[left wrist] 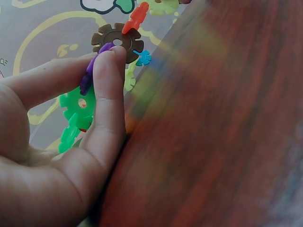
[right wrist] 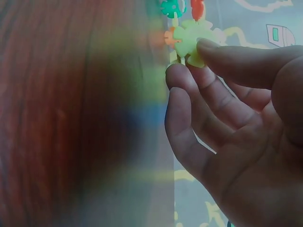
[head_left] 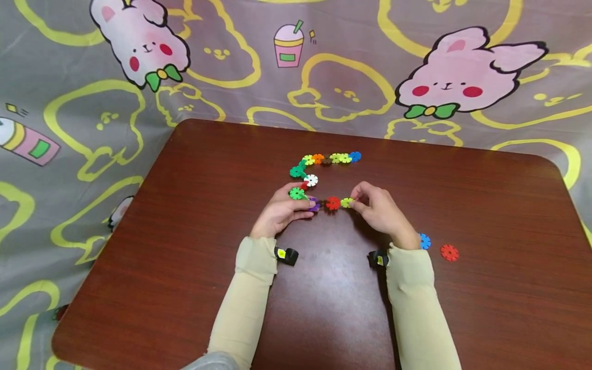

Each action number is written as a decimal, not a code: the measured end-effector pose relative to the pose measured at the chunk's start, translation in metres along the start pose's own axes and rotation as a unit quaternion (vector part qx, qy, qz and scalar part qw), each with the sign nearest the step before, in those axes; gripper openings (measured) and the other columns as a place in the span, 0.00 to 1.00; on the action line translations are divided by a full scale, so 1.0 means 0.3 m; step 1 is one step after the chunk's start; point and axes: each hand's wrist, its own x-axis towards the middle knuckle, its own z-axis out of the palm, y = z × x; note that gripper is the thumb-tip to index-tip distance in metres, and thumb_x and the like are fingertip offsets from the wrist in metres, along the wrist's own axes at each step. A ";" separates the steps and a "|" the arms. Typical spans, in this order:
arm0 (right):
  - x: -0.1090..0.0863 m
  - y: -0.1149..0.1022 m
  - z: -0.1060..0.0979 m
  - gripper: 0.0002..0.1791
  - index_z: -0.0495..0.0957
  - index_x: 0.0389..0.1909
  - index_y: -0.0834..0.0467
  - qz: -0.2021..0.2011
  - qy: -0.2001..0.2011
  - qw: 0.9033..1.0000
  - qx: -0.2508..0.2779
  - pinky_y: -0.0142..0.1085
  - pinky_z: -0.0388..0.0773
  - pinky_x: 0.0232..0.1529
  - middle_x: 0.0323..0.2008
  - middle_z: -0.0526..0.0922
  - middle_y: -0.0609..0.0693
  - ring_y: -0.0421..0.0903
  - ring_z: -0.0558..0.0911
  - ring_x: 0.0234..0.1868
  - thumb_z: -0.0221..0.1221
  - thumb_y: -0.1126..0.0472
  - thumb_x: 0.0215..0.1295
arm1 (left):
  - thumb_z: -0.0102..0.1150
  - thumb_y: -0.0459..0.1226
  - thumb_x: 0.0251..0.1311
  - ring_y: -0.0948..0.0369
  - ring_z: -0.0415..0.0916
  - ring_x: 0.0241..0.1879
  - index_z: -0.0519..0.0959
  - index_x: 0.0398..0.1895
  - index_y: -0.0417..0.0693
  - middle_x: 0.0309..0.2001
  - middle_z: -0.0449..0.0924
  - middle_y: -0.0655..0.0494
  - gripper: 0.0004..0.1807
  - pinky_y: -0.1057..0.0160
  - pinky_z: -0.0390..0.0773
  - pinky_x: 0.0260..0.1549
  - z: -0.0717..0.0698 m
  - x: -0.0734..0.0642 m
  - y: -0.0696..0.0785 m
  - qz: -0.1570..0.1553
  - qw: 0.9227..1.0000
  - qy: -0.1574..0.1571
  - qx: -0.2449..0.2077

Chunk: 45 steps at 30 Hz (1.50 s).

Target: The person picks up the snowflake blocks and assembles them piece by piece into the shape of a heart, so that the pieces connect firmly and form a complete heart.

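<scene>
A chain of notched plastic snowflake discs curves across the table. My left hand (head_left: 280, 210) pinches a purple disc (left wrist: 87, 79) between thumb and finger. Beside it a brown disc (left wrist: 106, 37) and a red disc (head_left: 332, 203) lead rightward along the chain. At that end, my right hand (head_left: 381, 209) pinches a yellow-green disc (right wrist: 187, 39) by its edge, thumb against fingers. A green disc (head_left: 296, 193) shows above the left hand, and a white disc (head_left: 312, 180) sits farther back. The far run ends in a blue disc (head_left: 354, 156).
Near my right wrist lie a loose blue disc (head_left: 425, 241), partly behind the sleeve, and a loose red disc (head_left: 449, 252). The brown wooden table (head_left: 185, 205) meets a patterned cloth (head_left: 259, 97) at its back and left edges.
</scene>
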 end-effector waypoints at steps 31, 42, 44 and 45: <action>0.014 -0.013 0.029 0.02 0.81 0.36 0.58 -0.024 -0.004 1.000 -0.007 0.37 0.70 0.38 0.33 0.83 0.52 0.48 0.75 0.33 0.62 0.65 0.63 | 0.55 0.20 0.59 0.56 0.85 0.31 0.60 0.69 0.43 0.33 0.82 0.48 0.34 0.62 0.86 0.34 0.000 0.005 -0.006 0.004 1.000 -0.006 0.001; 0.016 -0.020 0.035 0.02 0.81 0.35 0.58 -0.017 -0.007 1.000 -0.010 0.38 0.71 0.39 0.33 0.84 0.52 0.48 0.76 0.35 0.61 0.64 0.64 | 0.54 0.19 0.59 0.57 0.85 0.30 0.59 0.69 0.41 0.32 0.82 0.50 0.35 0.63 0.85 0.32 0.003 0.008 -0.011 0.015 1.000 -0.007 0.006; 0.017 -0.019 0.036 0.02 0.81 0.36 0.58 -0.011 -0.008 1.000 -0.003 0.38 0.72 0.41 0.34 0.84 0.52 0.48 0.77 0.37 0.61 0.64 0.64 | 0.53 0.19 0.59 0.57 0.85 0.30 0.59 0.69 0.41 0.31 0.82 0.50 0.34 0.63 0.85 0.33 0.002 0.007 -0.010 0.016 1.000 -0.009 0.003; 0.017 -0.019 0.037 0.03 0.81 0.36 0.58 -0.010 -0.010 1.000 0.002 0.39 0.73 0.42 0.35 0.84 0.53 0.49 0.78 0.38 0.61 0.64 0.64 | 0.53 0.19 0.59 0.57 0.85 0.30 0.59 0.69 0.41 0.31 0.82 0.50 0.34 0.63 0.85 0.33 0.001 0.006 -0.010 0.016 1.000 -0.010 0.002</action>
